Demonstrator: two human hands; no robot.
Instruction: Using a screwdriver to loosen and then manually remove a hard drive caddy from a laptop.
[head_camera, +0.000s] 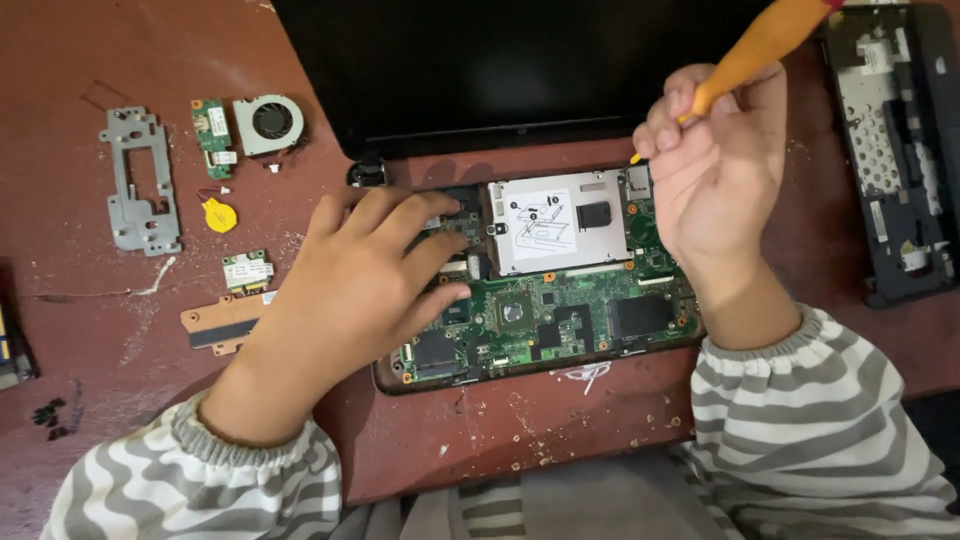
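Note:
An opened laptop base with a green motherboard (570, 315) lies in the middle of the red-brown table, its black screen (500, 70) folded back behind it. A silver hard-drive caddy (555, 225) sits in the upper part of the board. My left hand (365, 275) rests flat on the board's left side, fingers spread over the components. My right hand (715, 160) grips an orange-handled screwdriver (760, 45), tip pointing down near the board's upper right corner by the caddy. Both arms wear grey and white striped sleeves.
Removed parts lie at the left: a grey metal bracket (140, 180), a small green board (213, 135), a round fan (268, 123), a yellow coin cell (219, 215), a small wireless card (247, 271), a copper heat plate (220, 322). A black laptop cover (895, 150) lies at the right.

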